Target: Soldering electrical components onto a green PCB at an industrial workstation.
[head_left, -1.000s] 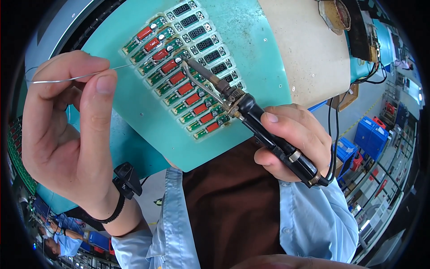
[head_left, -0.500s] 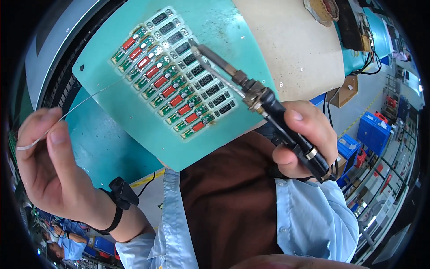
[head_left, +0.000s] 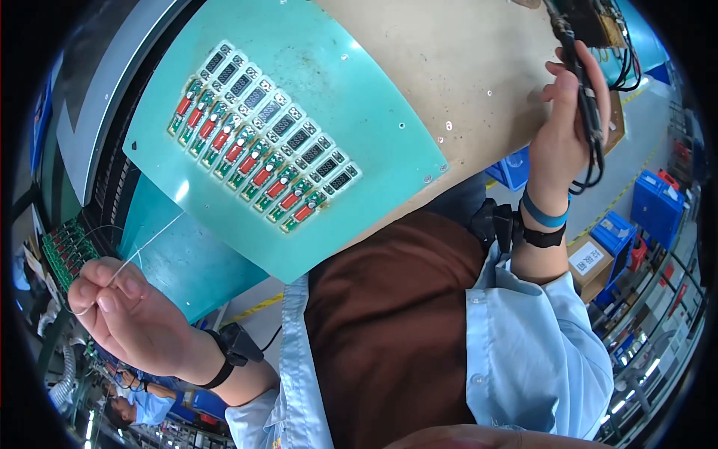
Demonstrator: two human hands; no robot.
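I had iron (head_left: 588, 108) R, wire (head_left: 160, 234) L, both off 10 PCBs (head_left: 234, 151).
L hand (head_left: 131, 318) pinched wire nr green mat's (head_left: 336, 97) edge, R hand (head_left: 559, 127) gripped iron; PCBs lay on mat. Imo steady pinch, iron clear of PCBs was best.

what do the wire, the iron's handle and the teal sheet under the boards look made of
Wire: likely metal, silvery; it's thin and catches light. Iron's handle: probably plastic, black and smooth-looking, though it's too small here to be sure. Sheet: perhaps rubber or plastic, satin; a bright glare spot shows.
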